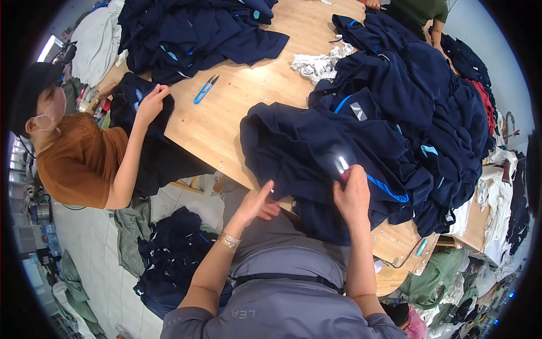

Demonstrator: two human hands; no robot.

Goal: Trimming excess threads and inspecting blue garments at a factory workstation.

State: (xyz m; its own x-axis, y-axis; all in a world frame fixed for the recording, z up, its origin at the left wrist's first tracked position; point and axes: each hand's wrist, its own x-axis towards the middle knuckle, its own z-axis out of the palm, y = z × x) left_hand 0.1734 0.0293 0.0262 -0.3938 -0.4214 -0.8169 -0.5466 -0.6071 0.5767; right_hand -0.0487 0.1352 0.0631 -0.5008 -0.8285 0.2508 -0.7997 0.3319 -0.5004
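A dark navy garment (282,138) lies spread over the table edge in front of me. Above it my right hand (353,195) is closed around a small shiny tool (342,165), reddish near my fingers and smeared by motion; its exact kind is unclear. By the garment's near left edge is my left hand (257,206), thumb apart from the fingers, nothing seen in it. Its lower fingers are blurred. A bright blue strip (387,189) runs along the cloth beside my right hand.
Navy garments heap on the table's right (406,101) and far left (197,31). Blue-handled thread snips (204,90) lie on the wooden table (226,113), with white scraps (322,63) beyond. A masked co-worker (84,152) handles dark cloth at left. More garments (175,257) lie on the floor.
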